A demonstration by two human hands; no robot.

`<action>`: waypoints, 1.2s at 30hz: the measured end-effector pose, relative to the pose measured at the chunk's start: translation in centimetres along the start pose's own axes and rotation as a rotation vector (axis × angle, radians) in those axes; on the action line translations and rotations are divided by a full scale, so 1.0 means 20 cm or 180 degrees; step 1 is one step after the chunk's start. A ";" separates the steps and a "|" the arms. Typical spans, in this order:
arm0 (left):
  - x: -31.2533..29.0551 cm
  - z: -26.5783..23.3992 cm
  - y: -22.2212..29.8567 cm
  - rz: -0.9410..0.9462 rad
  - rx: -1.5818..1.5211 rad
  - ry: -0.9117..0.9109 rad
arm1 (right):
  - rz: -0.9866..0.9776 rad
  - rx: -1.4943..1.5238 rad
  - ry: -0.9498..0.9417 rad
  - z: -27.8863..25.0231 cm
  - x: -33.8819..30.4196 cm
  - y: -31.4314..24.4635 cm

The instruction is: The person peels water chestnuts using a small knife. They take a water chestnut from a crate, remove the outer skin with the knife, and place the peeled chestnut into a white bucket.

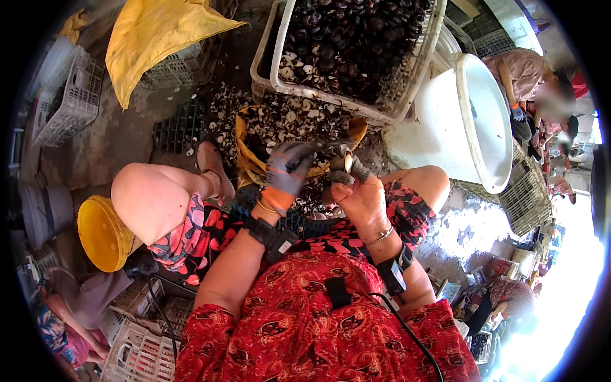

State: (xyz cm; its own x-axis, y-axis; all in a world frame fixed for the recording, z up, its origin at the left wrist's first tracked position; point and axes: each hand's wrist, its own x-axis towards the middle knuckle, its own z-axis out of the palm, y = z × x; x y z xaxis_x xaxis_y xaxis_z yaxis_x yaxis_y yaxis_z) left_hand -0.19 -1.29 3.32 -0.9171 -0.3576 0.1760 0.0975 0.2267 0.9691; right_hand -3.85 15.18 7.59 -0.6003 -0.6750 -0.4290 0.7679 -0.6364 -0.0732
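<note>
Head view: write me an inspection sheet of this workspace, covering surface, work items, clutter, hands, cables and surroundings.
Surface: grey floor, strewn with dark and pale scraps around the yellow sack.
Work items: white crate of dark round produce, seemingly water chestnuts; pale-and-brown piece in the right hand.
Clutter: yellow bucket, large white tub, openwork crate at upper left.
Left hand: grey-and-orange glove, fingers curled; any tool unclear.
Right hand: dark finger covers; pinches the piece.
Cables: black cable over the red shirt; second black cable at lower left.
Surroundings: people at upper right, lower right and lower left; strong glare at right.
</note>
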 end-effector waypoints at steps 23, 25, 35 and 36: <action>-0.02 0.01 0.02 0.0954 0.0065 -0.0245 | -0.1159 -0.1707 -0.0005 -0.13 -0.02 0.05; -0.02 0.00 -0.04 0.0319 0.0162 -0.0151 | -0.1300 -0.1963 -0.0061 -0.10 -0.02 0.03; -0.03 -0.01 -0.08 0.0361 0.0366 -0.0245 | -0.0705 -0.1131 0.0163 -0.08 -0.01 -0.01; -0.01 -0.01 0.03 0.0755 0.0336 -0.0357 | -0.0852 -0.1301 0.0258 -0.11 -0.02 -0.01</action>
State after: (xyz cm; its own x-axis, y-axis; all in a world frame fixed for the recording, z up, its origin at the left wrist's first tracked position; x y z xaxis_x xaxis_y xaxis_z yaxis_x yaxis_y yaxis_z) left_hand 0.06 -1.21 3.89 -0.9111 -0.1822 0.3697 0.2791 0.3873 0.8787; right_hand -3.36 16.43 5.74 -0.7816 -0.4662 -0.4144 0.6237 -0.5741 -0.5305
